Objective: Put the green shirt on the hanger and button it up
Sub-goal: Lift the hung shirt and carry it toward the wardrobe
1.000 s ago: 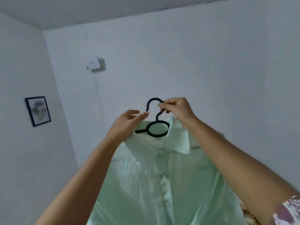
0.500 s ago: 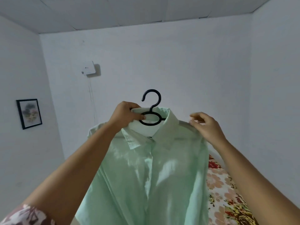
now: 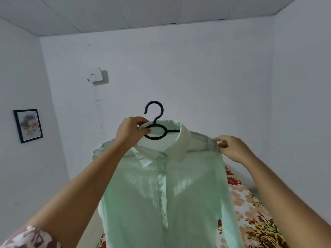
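Settling pale-green button-front shirt (image 3: 161, 194) onto black plastic hanger (image 3: 155, 122), aloft over floral bedspread (image 3: 250, 212); gripping hanger neck in left hand (image 3: 131, 131) fingers, pinching shoulder fabric with right hand (image 3: 231, 147) fingers; judging buttoning next, needing one hand freed.

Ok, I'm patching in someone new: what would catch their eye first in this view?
The pale green collared shirt fills the centre, hung on a black plastic hanger. The left hand grips the hanger just below its hook, while the right hand pinches the shirt's shoulder on the right. A red floral bedspread shows at lower right.
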